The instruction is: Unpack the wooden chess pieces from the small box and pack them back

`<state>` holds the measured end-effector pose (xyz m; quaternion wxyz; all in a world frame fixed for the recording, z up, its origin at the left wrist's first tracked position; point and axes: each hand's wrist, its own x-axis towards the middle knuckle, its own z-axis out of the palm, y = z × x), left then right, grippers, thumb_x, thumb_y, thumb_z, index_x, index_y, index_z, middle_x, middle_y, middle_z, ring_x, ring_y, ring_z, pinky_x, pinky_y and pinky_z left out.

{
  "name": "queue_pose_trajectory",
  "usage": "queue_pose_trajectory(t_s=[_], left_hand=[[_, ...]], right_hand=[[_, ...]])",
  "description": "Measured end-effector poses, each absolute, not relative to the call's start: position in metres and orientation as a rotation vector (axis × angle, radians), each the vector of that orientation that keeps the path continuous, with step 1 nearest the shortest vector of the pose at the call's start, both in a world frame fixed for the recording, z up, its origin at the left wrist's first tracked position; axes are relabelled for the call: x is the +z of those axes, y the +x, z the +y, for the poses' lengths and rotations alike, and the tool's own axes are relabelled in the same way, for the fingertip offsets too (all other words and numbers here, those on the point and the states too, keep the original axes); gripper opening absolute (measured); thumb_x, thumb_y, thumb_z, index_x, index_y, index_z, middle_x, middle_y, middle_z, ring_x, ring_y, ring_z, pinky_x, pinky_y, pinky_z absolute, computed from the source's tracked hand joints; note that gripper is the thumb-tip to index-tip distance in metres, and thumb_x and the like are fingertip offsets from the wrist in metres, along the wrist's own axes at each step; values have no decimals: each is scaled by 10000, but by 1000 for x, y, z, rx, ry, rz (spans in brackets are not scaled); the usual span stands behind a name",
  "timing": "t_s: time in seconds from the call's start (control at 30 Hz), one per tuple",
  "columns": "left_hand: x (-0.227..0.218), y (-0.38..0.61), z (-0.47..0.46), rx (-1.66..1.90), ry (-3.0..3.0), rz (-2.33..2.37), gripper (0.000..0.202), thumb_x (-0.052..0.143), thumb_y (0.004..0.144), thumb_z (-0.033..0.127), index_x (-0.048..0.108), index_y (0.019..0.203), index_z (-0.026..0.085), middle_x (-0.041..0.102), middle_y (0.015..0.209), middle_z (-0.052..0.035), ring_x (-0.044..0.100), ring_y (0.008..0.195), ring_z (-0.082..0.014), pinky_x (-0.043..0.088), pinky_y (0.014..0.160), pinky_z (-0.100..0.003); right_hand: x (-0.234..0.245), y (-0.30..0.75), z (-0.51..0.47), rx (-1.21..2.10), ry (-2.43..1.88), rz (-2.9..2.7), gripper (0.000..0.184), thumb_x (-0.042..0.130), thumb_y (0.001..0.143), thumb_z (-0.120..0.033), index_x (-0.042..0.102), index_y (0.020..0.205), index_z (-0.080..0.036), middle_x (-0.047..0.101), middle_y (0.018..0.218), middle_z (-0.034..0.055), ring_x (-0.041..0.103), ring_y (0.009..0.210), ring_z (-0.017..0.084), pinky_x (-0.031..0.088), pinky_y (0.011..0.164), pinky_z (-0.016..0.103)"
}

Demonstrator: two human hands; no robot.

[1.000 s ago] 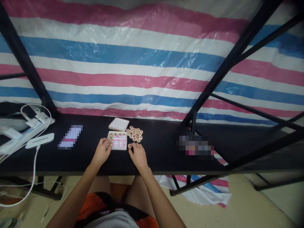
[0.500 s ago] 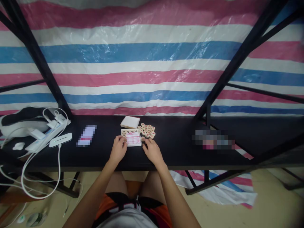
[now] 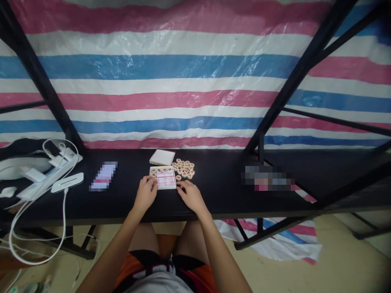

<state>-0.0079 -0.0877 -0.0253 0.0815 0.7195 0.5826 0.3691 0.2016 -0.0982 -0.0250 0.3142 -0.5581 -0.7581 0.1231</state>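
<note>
A shallow white box [image 3: 167, 188] lies on the black table with a paper sheet [image 3: 165, 179] printed with pink lines in it. Chess pieces with black characters [image 3: 159, 170] line its far side and its left side. My left hand [image 3: 146, 192] is curled over the left edge of the box, thumb and fingertips closed on it; they hide what is under them. By the near right corner of the box, my right hand [image 3: 189, 195] has its fingers apart and holds nothing visible. One red-character chess piece [image 3: 178, 178] lies just beyond its fingertips.
Several red-character chess pieces [image 3: 185, 166] sit in a cluster right of the box. A white lid [image 3: 163, 157] lies behind it. Leftward are a blurred phone [image 3: 104, 176], a white device [image 3: 67, 182] and a power strip [image 3: 49, 175] with cables. Black metal posts [image 3: 275, 97] frame the table.
My right hand has drawn back slightly from the red-character piece, which now shows fully, apart from the fingers. My left hand stays at the box's left edge. The whole view has shifted slightly.
</note>
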Motion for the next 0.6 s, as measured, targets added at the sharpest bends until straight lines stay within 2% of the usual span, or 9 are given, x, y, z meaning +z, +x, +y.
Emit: queue_pose_trajectory(t_s=[0.27,0.6], left_hand=[[-21,-7,-90,1044,2173,1756,194,445,852,204,638,877,202,584,1020,-74,522,973,-224,435,904,-389],[-19,-7,-90,1011,2197,1758,190,440,858,213,630,857,203,628,1008,-61,521,990,-228,419,901,-385]], right_hand=[[-23,198,-98,207,-1606,-2085,378,475,890,-261,564,1250,-183,617,978,81,542,920,190,408,840,286],[-26,202,-97,329,-1467,-1961,230,481,882,-226,661,1024,-214,629,862,26,574,874,158,416,799,256]])
